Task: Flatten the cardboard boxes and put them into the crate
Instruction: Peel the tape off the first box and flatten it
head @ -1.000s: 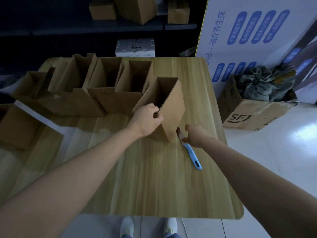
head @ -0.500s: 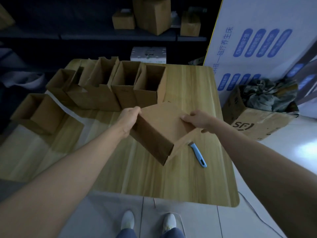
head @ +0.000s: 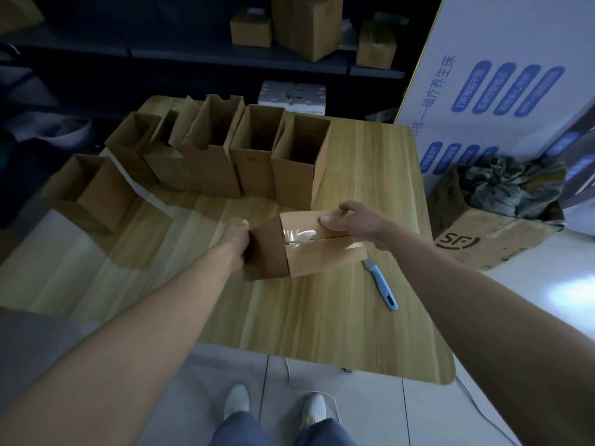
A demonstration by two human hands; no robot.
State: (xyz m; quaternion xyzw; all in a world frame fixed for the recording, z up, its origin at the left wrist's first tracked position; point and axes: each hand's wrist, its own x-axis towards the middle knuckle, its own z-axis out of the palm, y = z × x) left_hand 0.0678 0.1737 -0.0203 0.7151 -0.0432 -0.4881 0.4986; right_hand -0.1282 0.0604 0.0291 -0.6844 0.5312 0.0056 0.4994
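**Left hand** (head: 238,239): arm stretched forward, gripping the left end of the brown cardboard box (head: 309,255). Its fingers are hidden behind the panel.

**Right hand** (head: 357,225): pinches the box's far right corner, thumb flat on the taped face and fingers curled over the far edge.

**Brown cardboard box:** small, tipped on its side, its closed end facing the camera with clear tape along the seam. It is held just above the middle of the light wooden table (head: 322,320).

**Open-topped brown cardboard boxes** (head: 299,175): a row standing upright from the table's far edge to its left edge. Their interiors are dark, so contents cannot be told.

**Blue-handled knife** (head: 381,286): lies flat just right of the held box, near the right edge.

**Printed brown carton** (head: 483,243): on the floor beyond the right edge, holding crumpled grey fabric (head: 515,188).

**Open room:** bare wood runs from the held box to the near edge.
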